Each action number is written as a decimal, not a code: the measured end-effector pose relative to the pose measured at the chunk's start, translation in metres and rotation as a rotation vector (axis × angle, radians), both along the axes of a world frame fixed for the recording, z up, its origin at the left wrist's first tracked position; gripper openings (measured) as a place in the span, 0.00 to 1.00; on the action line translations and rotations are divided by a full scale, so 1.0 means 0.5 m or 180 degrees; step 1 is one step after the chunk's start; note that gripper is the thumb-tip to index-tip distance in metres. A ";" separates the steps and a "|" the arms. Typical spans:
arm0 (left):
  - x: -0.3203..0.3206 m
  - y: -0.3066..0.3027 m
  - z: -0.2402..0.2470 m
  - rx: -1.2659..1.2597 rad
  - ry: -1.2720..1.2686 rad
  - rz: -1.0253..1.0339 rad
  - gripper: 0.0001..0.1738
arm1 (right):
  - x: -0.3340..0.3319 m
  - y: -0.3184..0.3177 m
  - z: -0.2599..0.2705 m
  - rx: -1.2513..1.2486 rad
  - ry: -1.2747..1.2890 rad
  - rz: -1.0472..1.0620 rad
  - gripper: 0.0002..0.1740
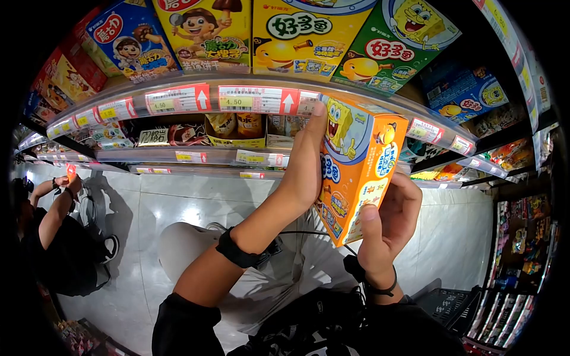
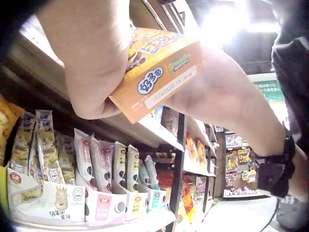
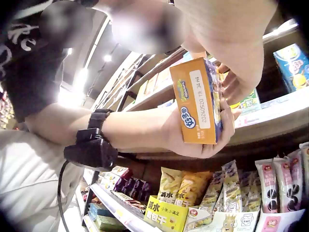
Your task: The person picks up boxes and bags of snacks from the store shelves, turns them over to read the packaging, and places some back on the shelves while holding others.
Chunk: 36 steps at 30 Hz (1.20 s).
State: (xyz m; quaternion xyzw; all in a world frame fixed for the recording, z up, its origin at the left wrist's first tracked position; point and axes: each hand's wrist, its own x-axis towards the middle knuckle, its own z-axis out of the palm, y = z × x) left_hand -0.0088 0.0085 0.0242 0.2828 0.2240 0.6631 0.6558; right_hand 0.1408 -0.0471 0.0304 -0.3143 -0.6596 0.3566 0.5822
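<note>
Orange cartoon-printed box [image 1: 356, 172], red-and-white price tags [image 1: 178, 99], seemingly pale grey floor [image 1: 154, 202]

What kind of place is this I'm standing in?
Most likely a supermarket snack aisle: price tags run along the shelf edge, snack boxes fill the row above, and the left hand and right hand hold an orange box.

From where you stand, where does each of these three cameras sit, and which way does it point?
Head: worn on the head, facing forward and down at the shelves; both forearms show, with the left hand and right hand on the orange box.
Left wrist: under the left wrist, facing up along the box; that hand's palm and the right forearm show.
Right wrist: under the right wrist, facing up; the left forearm shows.
Shared: both wrist views show the box's dated end.
</note>
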 end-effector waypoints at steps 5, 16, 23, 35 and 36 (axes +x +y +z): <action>0.005 0.004 -0.001 0.0033 -0.0040 0.0068 0.38 | 0.011 0.005 -0.005 -0.0210 0.0134 0.0214 0.30; 0.004 0.002 -0.006 0.0068 0.0132 0.0095 0.37 | 0.018 0.019 -0.007 -0.0214 0.0261 0.0311 0.28; 0.005 -0.005 0.002 0.0119 0.0268 0.0204 0.35 | 0.040 0.033 0.000 -0.0401 0.0345 0.0463 0.27; 0.008 -0.012 -0.004 0.0127 0.0265 0.0061 0.29 | 0.067 0.050 0.000 -0.0551 0.0287 0.0543 0.30; 0.012 -0.014 0.000 0.0165 0.0269 0.0055 0.29 | 0.073 0.057 -0.001 -0.0513 0.0290 0.0538 0.30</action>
